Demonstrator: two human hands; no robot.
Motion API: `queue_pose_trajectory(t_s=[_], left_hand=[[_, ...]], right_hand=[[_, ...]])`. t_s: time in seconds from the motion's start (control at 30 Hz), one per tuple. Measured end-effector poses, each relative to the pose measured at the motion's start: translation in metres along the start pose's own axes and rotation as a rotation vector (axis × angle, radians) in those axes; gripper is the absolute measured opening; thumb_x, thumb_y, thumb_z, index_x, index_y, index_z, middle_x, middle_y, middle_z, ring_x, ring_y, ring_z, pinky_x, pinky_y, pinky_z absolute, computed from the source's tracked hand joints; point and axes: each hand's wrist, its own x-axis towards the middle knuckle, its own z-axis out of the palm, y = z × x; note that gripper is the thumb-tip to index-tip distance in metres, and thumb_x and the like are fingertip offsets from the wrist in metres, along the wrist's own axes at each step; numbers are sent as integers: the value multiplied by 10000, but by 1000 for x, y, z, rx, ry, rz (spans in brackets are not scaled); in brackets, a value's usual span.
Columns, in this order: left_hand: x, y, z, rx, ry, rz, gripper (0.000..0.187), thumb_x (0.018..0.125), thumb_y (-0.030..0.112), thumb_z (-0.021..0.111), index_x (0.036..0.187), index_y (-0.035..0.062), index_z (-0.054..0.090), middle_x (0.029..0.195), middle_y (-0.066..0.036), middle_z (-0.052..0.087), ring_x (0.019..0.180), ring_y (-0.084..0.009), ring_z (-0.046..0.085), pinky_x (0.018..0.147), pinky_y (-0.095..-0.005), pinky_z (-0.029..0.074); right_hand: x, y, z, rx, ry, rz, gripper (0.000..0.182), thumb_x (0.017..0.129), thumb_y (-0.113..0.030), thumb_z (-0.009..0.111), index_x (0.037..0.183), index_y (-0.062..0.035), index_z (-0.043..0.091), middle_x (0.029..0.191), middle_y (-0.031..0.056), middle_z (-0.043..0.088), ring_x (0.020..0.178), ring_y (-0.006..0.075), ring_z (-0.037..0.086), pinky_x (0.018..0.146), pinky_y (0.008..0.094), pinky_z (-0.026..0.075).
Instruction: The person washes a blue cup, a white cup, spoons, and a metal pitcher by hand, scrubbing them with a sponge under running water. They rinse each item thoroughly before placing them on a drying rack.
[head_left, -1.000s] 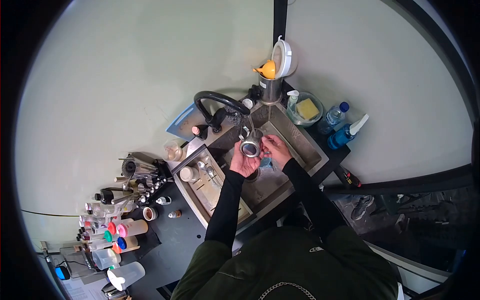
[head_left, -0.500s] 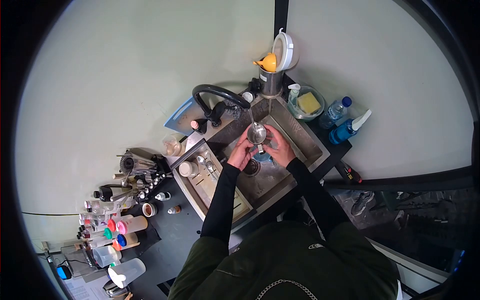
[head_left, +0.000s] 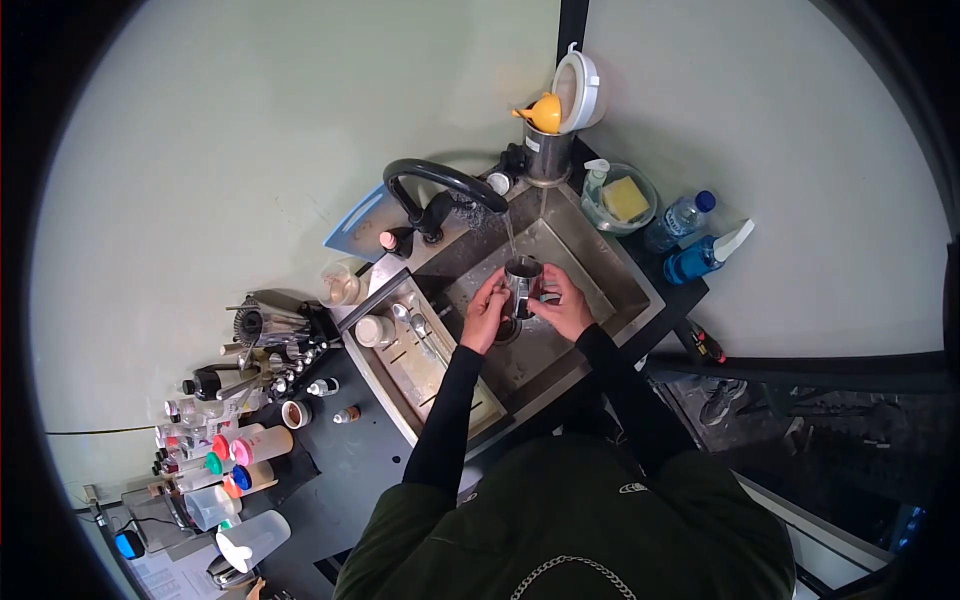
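Over the sink (head_left: 600,240) I hold a small steel pitcher (head_left: 523,285) with both hands. My left hand (head_left: 484,318) is closed around its left side. My right hand (head_left: 566,308) grips the right side, by the handle, which faces me. A thin stream of water falls from the black faucet (head_left: 445,172) toward the pitcher's rim. The pitcher is tilted so that mostly its outer wall shows; its inside is largely hidden. Something light blue shows partly behind my right fingers.
A drying tray (head_left: 465,405) with spoons (head_left: 410,318) and a white-lidded jar (head_left: 374,331) lies left of the sink. A bowl with a yellow sponge (head_left: 625,199), a water bottle (head_left: 680,220) and a blue spray bottle (head_left: 693,260) stand right. Several squeeze bottles (head_left: 262,445) line the left counter.
The pitcher has come slightly toward me and tipped, so its outer wall now shows instead of its open inside. Both hands have moved with it; the water still runs.
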Motion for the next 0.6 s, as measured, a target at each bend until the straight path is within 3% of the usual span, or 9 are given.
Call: queue_pose_trajectory(t_s=[0.07, 0.13, 0.2, 0.23, 0.27, 0.33, 0.4, 0.47, 0.6], left_hand=[[-4, -2, -14, 150, 59, 73, 436, 886, 231, 555, 1316, 172, 519, 994, -37, 583, 883, -128, 539, 762, -275, 469], [-10, 8, -18, 300, 116, 144, 434, 870, 219, 588, 1297, 156, 541, 972, -54, 581, 890, -153, 538, 770, -283, 466], [-21, 25, -20, 495, 184, 347, 450, 843, 168, 620, 1286, 137, 549, 970, -91, 575, 902, -196, 536, 809, -297, 455], [-24, 38, -20, 498, 160, 394, 477, 816, 108, 628, 1285, 141, 549, 1059, -125, 571, 988, -233, 548, 884, -327, 441], [-23, 42, -21, 498, 166, 395, 477, 816, 108, 628, 1285, 141, 549, 1059, -125, 571, 988, -233, 548, 884, -327, 441], [-19, 48, -22, 557, 170, 579, 501, 806, 74, 613, 1296, 143, 536, 1193, -161, 541, 1088, -267, 547, 915, -336, 442], [-17, 55, -19, 558, 164, 569, 517, 807, 49, 605, 1309, 136, 521, 1240, -155, 527, 1142, -264, 522, 955, -342, 413], [-16, 61, -15, 559, 155, 558, 533, 808, 24, 597, 1323, 129, 506, 1287, -149, 514, 1197, -261, 498, 996, -349, 385], [-4, 61, -1, 445, 106, 473, 567, 817, -22, 563, 1354, 135, 469, 1300, -141, 521, 1108, -204, 557, 914, -307, 447]], right_hand=[[3, 6, 7, 219, -139, 147, 744, 726, -192, 795, 1327, -37, 384, 1173, 103, 552, 1017, 212, 570, 811, 327, 508], [5, 4, 13, 265, -172, 154, 727, 733, -183, 786, 1330, -59, 389, 1188, 110, 549, 1040, 215, 568, 830, 323, 509], [7, -5, 19, 306, -213, 158, 712, 740, -174, 777, 1332, -81, 393, 1202, 116, 547, 1063, 218, 566, 849, 319, 510], [9, -19, 21, 265, -193, 127, 711, 742, -169, 774, 1334, -76, 391, 1204, 122, 548, 1059, 227, 571, 849, 328, 509], [12, -28, 22, 223, -172, 94, 710, 744, -163, 771, 1336, -71, 388, 1205, 127, 549, 1055, 236, 575, 849, 337, 508], [18, -20, 28, 108, -159, 75, 725, 733, -142, 769, 1340, -69, 379, 1232, 137, 530, 1079, 249, 565, 866, 342, 496], [25, -17, 29, -8, -142, 57, 741, 721, -120, 767, 1344, -68, 369, 1259, 147, 511, 1103, 263, 555, 883, 347, 484], [30, -19, 28, 17, -25, -137, 724, 685, -54, 755, 1307, -69, 383, 1329, 162, 447, 1172, 299, 505, 941, 354, 436], [38, -37, 14, -161, 67, -356, 684, 664, 18, 705, 1263, -60, 385, 1367, 147, 397, 1250, 277, 437, 1010, 363, 377]])
